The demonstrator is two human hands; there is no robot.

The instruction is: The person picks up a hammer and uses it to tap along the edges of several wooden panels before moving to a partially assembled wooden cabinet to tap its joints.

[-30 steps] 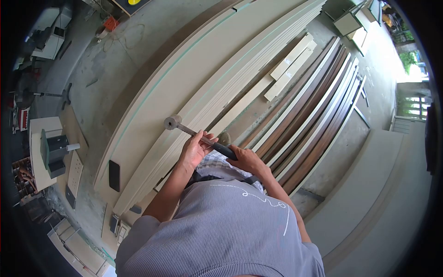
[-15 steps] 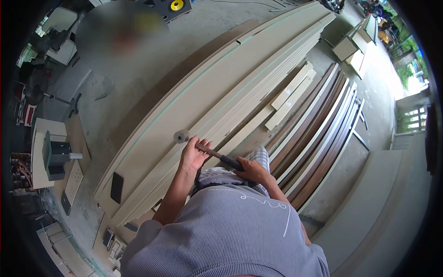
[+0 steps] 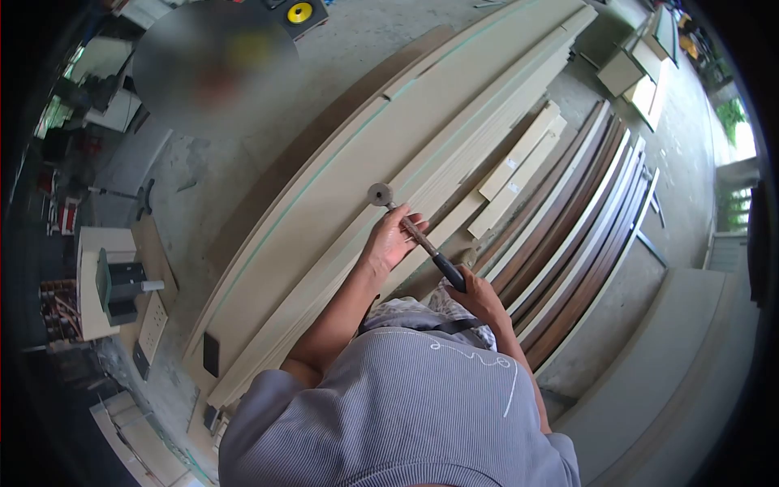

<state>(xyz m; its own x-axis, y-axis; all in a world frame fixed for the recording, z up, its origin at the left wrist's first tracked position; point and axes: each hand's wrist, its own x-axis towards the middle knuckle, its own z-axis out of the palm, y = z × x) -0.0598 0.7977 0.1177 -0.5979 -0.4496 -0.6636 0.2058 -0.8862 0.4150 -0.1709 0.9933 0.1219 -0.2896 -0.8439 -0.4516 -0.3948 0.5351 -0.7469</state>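
A: What do we make of the left hand (image 3: 393, 239)?

B: We see it palm up and half uncurled, the shaft of the hammer-like tool (image 3: 420, 238) crossing it between thumb and fingers. The fingers are loosely spread rather than wrapped around.

A: And the right hand (image 3: 477, 296)?

B: We find it closed around the black handle (image 3: 449, 271), gripping near its end. Some of its fingertips are hidden from us.

A: Where do we place the tool itself?

B: It hangs slantwise in front of the grey shirt (image 3: 406, 381), its round head (image 3: 380, 194) beyond the left hand and over the long pale panels (image 3: 324, 235). We count one tool, one head, two hands.

A: Shall we count the rest?

B: We have one dark, phone-like slab (image 3: 211, 355) lying on the panels' near end, and two short pale boards (image 3: 523, 146) side by side, each with a small white label. Right of those lie several brown strips (image 3: 560, 331) among lighter ones; we cannot count them surely, nor the stacked panels. Near the top edge we count one yellow disc (image 3: 299, 12).
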